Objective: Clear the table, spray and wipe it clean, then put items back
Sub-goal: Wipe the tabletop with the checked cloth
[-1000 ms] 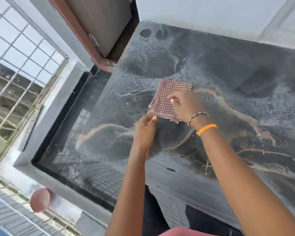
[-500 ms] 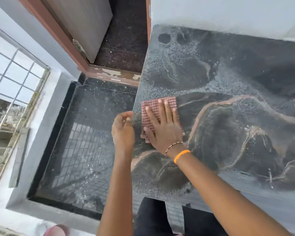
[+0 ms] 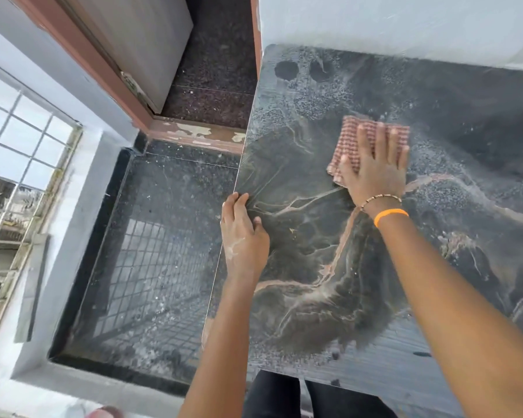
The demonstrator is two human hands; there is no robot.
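A dark marbled table (image 3: pixel 314 297) with brownish veins fills the right of the head view; fine spray droplets speckle its far half. A folded red-checked cloth (image 3: pixel 349 143) lies flat on it, pressed down by my right hand (image 3: pixel 375 167) with fingers spread across the cloth. My left hand (image 3: pixel 242 230) rests at the table's left edge, fingers curled over the rim. Two dry round marks (image 3: pixel 286 70) show near the far left corner. Nothing else stands on the table.
A white wall (image 3: pixel 405 22) runs along the table's far side. Left of the table is a dark granite floor (image 3: pixel 163 236) with a brown door frame (image 3: pixel 194 135) and open door beyond. A barred window (image 3: pixel 18 176) lies far left.
My right hand slid the cloth from the table's left edge toward the right and farther away. My left hand came down onto the table's left rim.
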